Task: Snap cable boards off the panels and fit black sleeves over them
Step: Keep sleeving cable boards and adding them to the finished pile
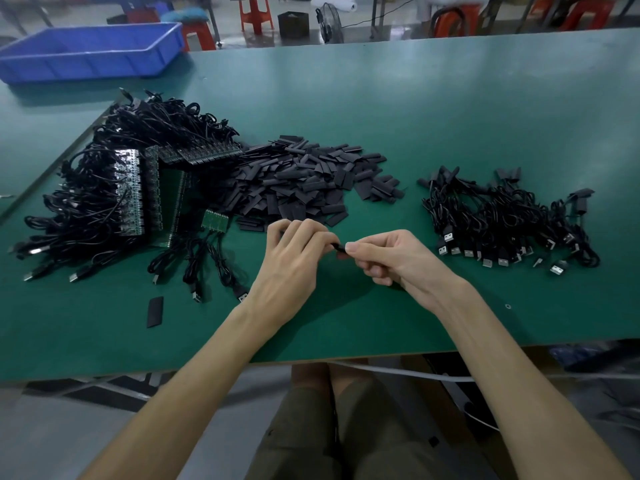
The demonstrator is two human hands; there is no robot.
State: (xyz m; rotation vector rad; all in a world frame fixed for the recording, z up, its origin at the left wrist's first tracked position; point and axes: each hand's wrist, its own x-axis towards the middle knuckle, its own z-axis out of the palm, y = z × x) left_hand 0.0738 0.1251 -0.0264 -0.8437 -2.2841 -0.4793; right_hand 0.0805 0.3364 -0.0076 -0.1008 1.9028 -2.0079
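My left hand (294, 258) and my right hand (388, 258) meet fingertip to fingertip above the green table (381, 116), both pinching one small black sleeve (339, 248). Whatever sits inside the sleeve is hidden by my fingers. Left of my hands lies a heap of green board panels with black cables (131, 188). A small green panel piece (215, 220) with a few cables lies apart from it. Behind my hands sits a pile of loose black sleeves (304, 181). To the right lies a heap of sleeved cables with USB plugs (502, 223).
A single black sleeve (154, 311) lies alone near the front left. A blue plastic bin (90, 51) stands at the far left corner. The table's front edge (311, 358) runs just below my wrists. Stools and a fan stand on the floor beyond the table.
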